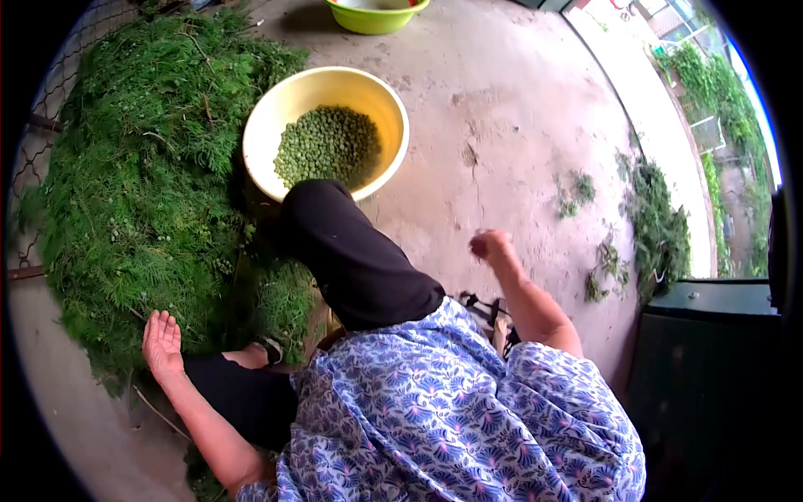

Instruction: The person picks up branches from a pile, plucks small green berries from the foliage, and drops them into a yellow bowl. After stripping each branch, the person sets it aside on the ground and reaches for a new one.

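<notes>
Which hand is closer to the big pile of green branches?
Left. The left hand is at the near edge of the green branches; touching or not, I can't tell. The right hand is farther away, over the floor on the right.

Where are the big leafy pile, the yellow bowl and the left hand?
Big leafy pile (146, 201), head view: middle of its greenery.
Yellow bowl (341, 89), head view: bare inner wall.
Left hand (164, 345), head view: the palm.

Two bare hands (163, 345) (495, 243), two basins (383, 117) (372, 23), one large greenery heap (150, 184)
</notes>
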The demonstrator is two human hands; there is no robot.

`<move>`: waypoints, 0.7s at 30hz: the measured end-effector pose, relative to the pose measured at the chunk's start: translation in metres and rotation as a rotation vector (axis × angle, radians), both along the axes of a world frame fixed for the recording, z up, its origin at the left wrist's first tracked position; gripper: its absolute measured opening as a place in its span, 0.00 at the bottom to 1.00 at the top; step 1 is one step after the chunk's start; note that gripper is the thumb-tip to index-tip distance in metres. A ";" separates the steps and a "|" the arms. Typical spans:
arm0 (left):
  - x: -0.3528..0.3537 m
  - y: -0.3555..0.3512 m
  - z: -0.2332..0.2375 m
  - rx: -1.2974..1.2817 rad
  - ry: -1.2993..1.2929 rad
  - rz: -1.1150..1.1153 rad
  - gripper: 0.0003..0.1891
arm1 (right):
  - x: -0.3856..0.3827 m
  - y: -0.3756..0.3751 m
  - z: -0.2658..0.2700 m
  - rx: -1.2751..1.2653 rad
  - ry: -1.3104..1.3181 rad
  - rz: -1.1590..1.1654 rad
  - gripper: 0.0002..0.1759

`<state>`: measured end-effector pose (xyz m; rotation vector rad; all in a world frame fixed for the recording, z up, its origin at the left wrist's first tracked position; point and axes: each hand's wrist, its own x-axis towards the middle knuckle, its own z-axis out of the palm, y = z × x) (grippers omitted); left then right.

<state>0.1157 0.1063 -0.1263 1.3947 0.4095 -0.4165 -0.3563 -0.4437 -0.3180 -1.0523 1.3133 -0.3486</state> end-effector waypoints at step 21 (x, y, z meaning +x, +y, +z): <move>0.014 0.021 0.025 -0.478 -0.033 0.477 0.05 | 0.313 0.119 0.285 -0.549 -0.562 0.322 0.11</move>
